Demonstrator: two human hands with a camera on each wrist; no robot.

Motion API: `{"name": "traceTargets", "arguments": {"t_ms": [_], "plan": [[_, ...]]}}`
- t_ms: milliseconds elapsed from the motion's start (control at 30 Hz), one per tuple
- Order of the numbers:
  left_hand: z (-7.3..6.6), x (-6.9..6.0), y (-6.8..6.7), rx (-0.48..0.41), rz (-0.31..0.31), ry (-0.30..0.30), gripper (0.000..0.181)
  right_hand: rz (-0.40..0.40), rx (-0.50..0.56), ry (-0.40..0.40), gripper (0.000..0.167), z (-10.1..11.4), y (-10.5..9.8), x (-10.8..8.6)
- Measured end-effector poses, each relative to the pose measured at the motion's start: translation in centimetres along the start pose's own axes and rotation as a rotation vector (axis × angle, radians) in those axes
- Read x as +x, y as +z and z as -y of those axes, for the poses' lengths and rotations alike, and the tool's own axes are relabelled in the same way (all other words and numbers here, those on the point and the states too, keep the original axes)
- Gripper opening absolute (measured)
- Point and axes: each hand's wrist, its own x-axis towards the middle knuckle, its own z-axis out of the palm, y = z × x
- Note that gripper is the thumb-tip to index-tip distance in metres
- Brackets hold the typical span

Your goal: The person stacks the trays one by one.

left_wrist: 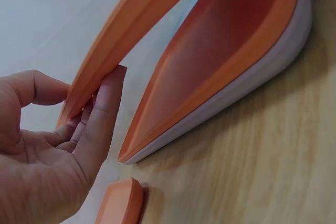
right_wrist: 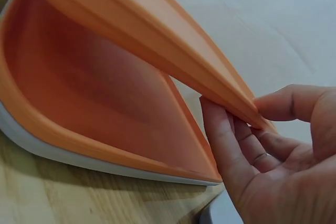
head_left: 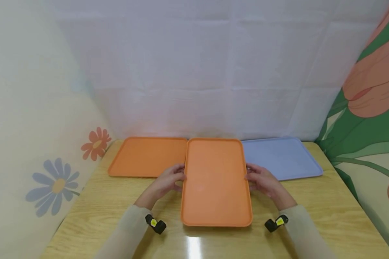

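An orange tray (head_left: pixel 216 183), rectangular with a raised rim, is held lengthwise in the middle of the table. My left hand (head_left: pixel 168 180) grips its left long edge, thumb on the rim and fingers underneath. On the opposite edge, my right hand (head_left: pixel 265 181) pinches the rim the same way. Both wrist views show the held tray tilted and raised over a second orange tray (left_wrist: pixel 226 51), with a gap between them. That lower tray sits on a pale tray (right_wrist: pixel 68 162) on the table. From the head view, the held tray hides this stack.
Another orange tray (head_left: pixel 149 154) lies crosswise at the back left, and a blue tray (head_left: pixel 280 158) lies at the back right, slightly turned. A white cloth (head_left: pixel 194 72) hangs behind the wooden table (head_left: pixel 94 208). Painted walls stand on both sides.
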Motion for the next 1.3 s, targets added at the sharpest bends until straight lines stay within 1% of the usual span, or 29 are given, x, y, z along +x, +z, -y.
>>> {"name": "traceTargets", "arguments": {"t_ms": [167, 400, 567, 767, 967, 1067, 1300], "plan": [[-0.4, 0.5, 0.1, 0.046, -0.016, -0.009, 0.064, -0.012, -0.052, 0.011, 0.071, 0.3, -0.1, 0.4], [-0.5, 1.3, -0.2, 0.059, -0.013, -0.028, 0.067, -0.054, -0.125, 0.04, 0.071, 0.5, -0.3, 1.1], [-0.4, 1.8, -0.2, 0.072, -0.023, -0.046, 0.068, -0.079, -0.175, 0.05, 0.071, 0.6, -0.4, 1.6], [-0.4, 2.0, -0.1, 0.081, -0.034, -0.058, 0.069, -0.094, -0.214, 0.057, 0.07, 0.7, -0.6, 1.8], [-0.3, 2.1, 0.1, 0.091, -0.025, -0.045, 0.07, -0.086, -0.23, 0.058, 0.07, 0.7, -0.7, 2.0], [-0.4, 2.2, 0.2, 0.108, -0.027, -0.049, 0.07, -0.08, -0.248, 0.058, 0.07, 0.6, -0.6, 2.0], [-0.5, 2.2, 0.5, 0.151, -0.029, -0.061, 0.07, -0.092, -0.279, 0.069, 0.07, 0.5, -0.5, 2.2]]}}
